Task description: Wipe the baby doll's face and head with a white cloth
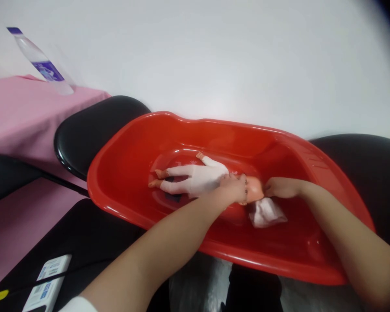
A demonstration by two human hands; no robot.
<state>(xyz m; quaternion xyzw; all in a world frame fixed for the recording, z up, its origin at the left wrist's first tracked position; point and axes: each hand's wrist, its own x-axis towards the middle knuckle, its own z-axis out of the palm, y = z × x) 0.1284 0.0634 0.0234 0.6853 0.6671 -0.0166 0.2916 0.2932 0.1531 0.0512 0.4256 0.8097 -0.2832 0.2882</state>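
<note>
inside the red tub (123, 173), a doll (198, 177) in white clothes is lying flat on its back. left hand (232, 188) is curling fingers over its chest; right hand (279, 187) is cupping its head beside a white cloth (266, 213).

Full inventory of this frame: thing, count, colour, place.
tub: 1, red, centre, resting across black seats
doll: 1, white suit, lying in the tub, head to the right
cloth: 1, white, tub floor below the doll's head
seats: 2 seen, black, under the tub's ends
bottle: 1, clear with blue label, top left, on pink cover
pink cover: 1, left
labelled box: 1, white, bottom left
left hand: on the doll's chest and neck
right hand: at the doll's head
</note>
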